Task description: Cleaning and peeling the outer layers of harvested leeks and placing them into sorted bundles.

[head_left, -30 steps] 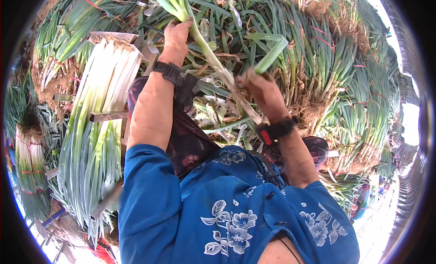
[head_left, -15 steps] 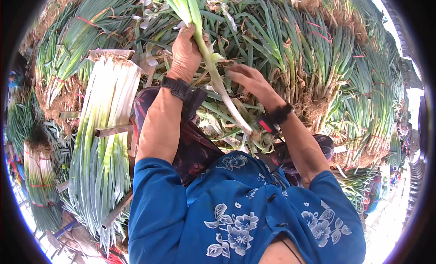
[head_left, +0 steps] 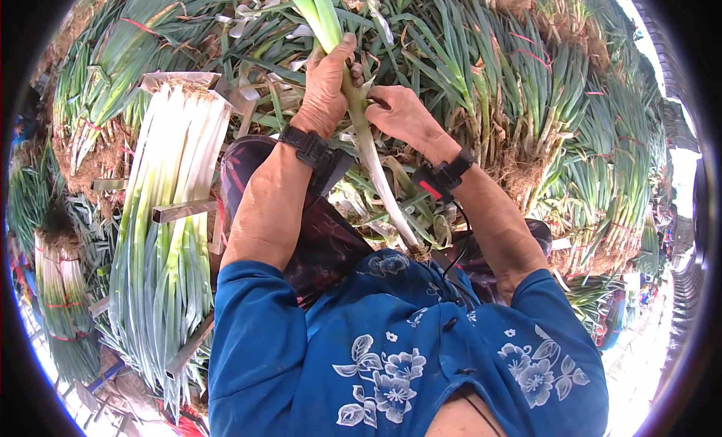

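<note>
My left hand [head_left: 329, 82] grips a long leek [head_left: 374, 166] around its pale green middle, the green top pointing up and away, the white root end hanging toward my lap. My right hand [head_left: 402, 115] touches the same stalk just to the right, its fingers pinching at an outer leaf. Both wrists wear black bands. Peeled leaf scraps [head_left: 391, 204] lie in a heap under the stalk, between my knees.
A metal frame rack [head_left: 180, 211] at my left holds a neat stack of cleaned leeks [head_left: 169, 211]. Big tied bundles of uncleaned leeks with earthy roots [head_left: 526, 106] fill the ground ahead and to the right. More bundles [head_left: 56, 286] lie far left.
Both hands have slid up the stalk and come closer together; the leek now stands steeper, and my right hand has moved from its lower part to beside my left hand.
</note>
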### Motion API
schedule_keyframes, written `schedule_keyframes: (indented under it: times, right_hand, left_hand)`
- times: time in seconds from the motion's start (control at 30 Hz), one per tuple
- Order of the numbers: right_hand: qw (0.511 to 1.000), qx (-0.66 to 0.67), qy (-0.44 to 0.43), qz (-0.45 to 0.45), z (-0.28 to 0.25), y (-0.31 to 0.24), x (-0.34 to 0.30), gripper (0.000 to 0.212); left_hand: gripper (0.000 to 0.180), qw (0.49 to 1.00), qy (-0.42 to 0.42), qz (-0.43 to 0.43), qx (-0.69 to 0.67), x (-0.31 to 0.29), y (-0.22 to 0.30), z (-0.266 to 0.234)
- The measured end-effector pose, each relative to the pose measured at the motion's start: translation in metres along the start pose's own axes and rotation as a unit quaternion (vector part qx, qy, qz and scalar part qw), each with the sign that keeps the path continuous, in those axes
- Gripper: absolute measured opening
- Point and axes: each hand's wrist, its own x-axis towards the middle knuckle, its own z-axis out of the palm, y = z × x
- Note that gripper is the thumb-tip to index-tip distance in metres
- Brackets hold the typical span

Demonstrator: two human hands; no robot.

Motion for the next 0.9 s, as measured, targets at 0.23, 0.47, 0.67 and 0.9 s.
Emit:
schedule_keyframes:
  times: [0.23, 0.47, 0.67, 0.9]
  right_hand:
    - [0.967, 0.228, 0.03, 0.106, 0.007, 0.001, -0.011, 0.029]
    - [0.77, 0.588, 0.151, 0.196, 0.034, 0.038, -0.035, 0.018]
    - [0.541, 0.798, 0.183, 0.191, 0.046, 0.081, -0.039, 0.026]
    - [0.339, 0.909, 0.211, 0.118, -0.001, 0.139, -0.043, 0.01]
  left_hand:
    - [0.043, 0.999, -0.019, -0.024, 0.041, -0.004, 0.011, 0.003]
    - [0.061, 0.998, -0.055, -0.008, -0.031, -0.001, 0.015, 0.001]
    - [0.071, 0.994, 0.035, 0.05, -0.087, 0.001, 0.023, -0.012]
    - [0.068, 0.984, 0.105, 0.089, -0.111, 0.003, 0.043, -0.018]
